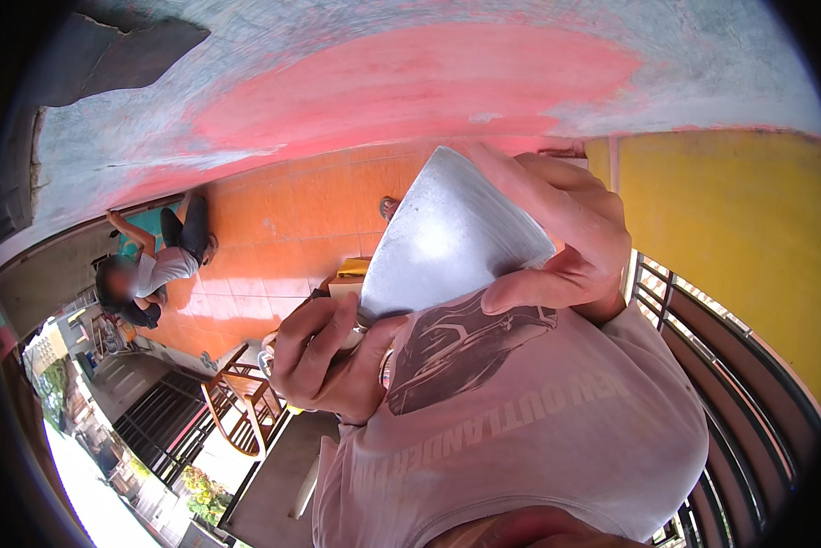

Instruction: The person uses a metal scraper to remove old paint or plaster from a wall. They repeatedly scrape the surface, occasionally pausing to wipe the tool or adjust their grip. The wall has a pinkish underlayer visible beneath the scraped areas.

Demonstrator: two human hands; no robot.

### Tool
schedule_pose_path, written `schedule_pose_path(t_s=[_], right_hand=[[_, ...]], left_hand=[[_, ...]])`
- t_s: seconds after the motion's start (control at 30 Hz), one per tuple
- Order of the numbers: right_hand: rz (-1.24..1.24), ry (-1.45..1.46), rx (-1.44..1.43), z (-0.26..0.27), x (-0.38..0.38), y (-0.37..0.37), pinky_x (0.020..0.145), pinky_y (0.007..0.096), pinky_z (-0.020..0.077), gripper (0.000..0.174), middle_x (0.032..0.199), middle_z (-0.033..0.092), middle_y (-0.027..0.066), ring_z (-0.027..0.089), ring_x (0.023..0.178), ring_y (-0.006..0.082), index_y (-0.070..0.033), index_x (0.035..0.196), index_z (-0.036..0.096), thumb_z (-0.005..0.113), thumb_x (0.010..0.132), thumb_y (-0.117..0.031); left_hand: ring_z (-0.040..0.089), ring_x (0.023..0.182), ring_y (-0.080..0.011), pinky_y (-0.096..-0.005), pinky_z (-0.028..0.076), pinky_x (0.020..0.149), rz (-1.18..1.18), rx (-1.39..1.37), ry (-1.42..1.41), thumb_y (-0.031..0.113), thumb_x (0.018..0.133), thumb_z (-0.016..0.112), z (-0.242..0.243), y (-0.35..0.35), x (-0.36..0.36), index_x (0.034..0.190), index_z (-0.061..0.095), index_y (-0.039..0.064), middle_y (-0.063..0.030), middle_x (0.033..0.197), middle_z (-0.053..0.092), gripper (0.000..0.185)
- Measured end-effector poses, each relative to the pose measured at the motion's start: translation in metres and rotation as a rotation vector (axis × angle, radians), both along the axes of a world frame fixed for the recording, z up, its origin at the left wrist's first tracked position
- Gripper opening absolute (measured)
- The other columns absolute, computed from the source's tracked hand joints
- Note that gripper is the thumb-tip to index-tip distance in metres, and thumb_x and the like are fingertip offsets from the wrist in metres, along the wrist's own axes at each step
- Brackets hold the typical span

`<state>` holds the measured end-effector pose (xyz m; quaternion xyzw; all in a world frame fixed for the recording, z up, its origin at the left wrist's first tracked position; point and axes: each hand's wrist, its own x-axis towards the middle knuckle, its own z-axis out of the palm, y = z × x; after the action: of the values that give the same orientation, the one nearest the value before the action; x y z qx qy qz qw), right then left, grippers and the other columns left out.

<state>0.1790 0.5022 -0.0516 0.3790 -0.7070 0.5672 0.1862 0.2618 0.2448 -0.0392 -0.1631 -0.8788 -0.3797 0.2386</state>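
A broad putty knife with a triangular metal blade (431, 240) is held up before my chest. My left hand (321, 363) closes round its handle, and a small part of the metal neck shows between the fingers. At the blade's wide edge is my right hand (575, 226), its index finger lying along that edge. The right thumb sits apart from it, below the blade's corner, in front of my printed shirt (547, 418). Whether the right fingers grip the blade or only touch it does not show. Bright light reflects off the blade's face.
A patchy pink and grey wall (396, 82) rises ahead, above an orange tiled floor (287, 212). Another person (170, 264) is low on the floor at left. A wooden chair (246, 404) is at lower left, a yellow wall (725, 240) at right, beside slatted railings (732, 383).
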Motion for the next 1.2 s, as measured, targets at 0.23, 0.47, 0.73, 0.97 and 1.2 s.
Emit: schedule_pose_path(t_s=[0.23, 0.47, 0.73, 0.97, 1.2], right_hand=[[-0.075, 0.152, -0.08, -0.016, -0.002, -0.003, 0.051, 0.0326, 0.0402, 0.095, 0.078, 0.068, 0.0189, 0.059, 0.059, 0.0212, 0.022, 0.12, 0.062, 0.091, 0.061, -0.046], [-0.253, 0.226, -0.179, -0.031, 0.001, -0.013, 0.051, 0.0309, 0.0401, 0.065, 0.069, 0.067, 0.0133, 0.06, 0.06, 0.0209, 0.01, 0.113, 0.07, 0.092, 0.07, -0.033], [0.017, -0.412, -0.85, -0.046, 0.005, -0.004, 0.068, 0.0328, 0.0528, 0.025, 0.079, 0.072, 0.0123, 0.065, 0.065, 0.0195, 0.002, 0.107, 0.067, 0.069, 0.1, -0.022], [-0.046, -0.595, -0.279, -0.045, -0.004, -0.042, 0.096, 0.0375, 0.0496, 0.05, 0.125, 0.068, 0.0196, 0.067, 0.108, 0.0273, 0.006, 0.141, 0.054, 0.066, 0.1, -0.021], [0.072, -0.682, 0.037, -0.053, -0.031, -0.053, 0.098, 0.0344, 0.0496, 0.06, 0.131, 0.067, 0.0218, 0.068, 0.112, 0.0246, 0.005, 0.149, 0.047, 0.069, 0.096, -0.011]], left_hand=[[0.067, 0.08, -0.0198, -0.0325, 0.058, 0.064, 0.065, 0.082, -0.01, 0.012, 0.053, 0.099, -0.004, 0.002, 0.005, 0.104, 0.076, 0.003, -0.0077, 0.096, 0.066, 0.056], [0.068, 0.082, -0.0193, -0.0319, 0.057, 0.07, 0.227, 0.135, -0.032, 0.009, 0.052, 0.098, -0.011, 0.006, 0.003, 0.097, 0.079, 0.004, -0.0064, 0.093, 0.069, 0.05], [0.068, 0.081, -0.0168, -0.0293, 0.053, 0.069, 0.566, 0.305, -0.179, 0.01, 0.072, 0.093, -0.04, -0.023, -0.025, 0.099, 0.079, 0.002, -0.0073, 0.093, 0.073, 0.031], [0.069, 0.075, -0.0179, -0.0302, 0.055, 0.066, 0.275, 0.118, -0.239, 0.012, 0.066, 0.096, -0.064, -0.003, -0.022, 0.097, 0.079, 0.002, -0.0098, 0.09, 0.072, 0.038], [0.072, 0.08, -0.02, -0.0312, 0.056, 0.068, 0.342, 0.194, -0.265, 0.011, 0.067, 0.095, -0.075, -0.009, -0.026, 0.097, 0.078, 0.001, -0.0115, 0.094, 0.073, 0.036]])
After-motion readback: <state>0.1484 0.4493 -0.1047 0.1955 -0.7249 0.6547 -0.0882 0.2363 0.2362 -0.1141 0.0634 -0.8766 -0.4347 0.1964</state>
